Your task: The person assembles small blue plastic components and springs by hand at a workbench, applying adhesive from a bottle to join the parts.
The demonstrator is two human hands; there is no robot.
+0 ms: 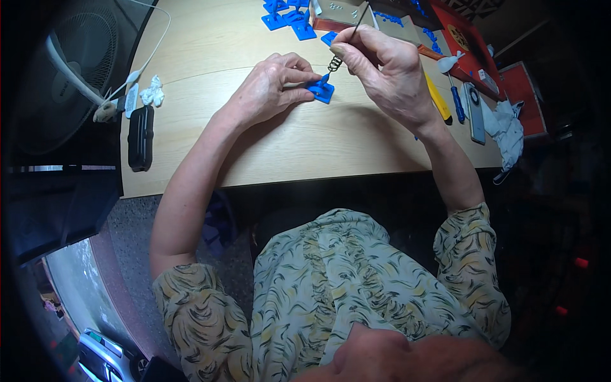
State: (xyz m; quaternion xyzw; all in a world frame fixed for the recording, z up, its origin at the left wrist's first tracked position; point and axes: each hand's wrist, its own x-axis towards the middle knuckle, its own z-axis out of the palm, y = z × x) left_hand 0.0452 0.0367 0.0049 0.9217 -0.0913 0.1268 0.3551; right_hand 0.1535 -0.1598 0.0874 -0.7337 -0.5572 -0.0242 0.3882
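My left hand (267, 89) rests on the light wooden table with thumb and fingers closed on a small blue plastic part (323, 94). That part has a flat square base and a raised piece on top. Above it, my right hand (396, 75) pinches a thin dark metal rod (360, 21) that slants upward out of the fingers. A dark coiled spring (335, 63) shows below the right fingertips, its lower end at the tip of the blue part. Whether spring and rod are one piece is hidden by the fingers.
Several similar blue parts (303, 29) stand at the far edge beside a cardboard box (347, 14). To the right lie a yellow tool (438, 97), a blue-handled screwdriver (457, 107) and a phone (475, 116). A black case (140, 138) and fan (73, 60) are left.
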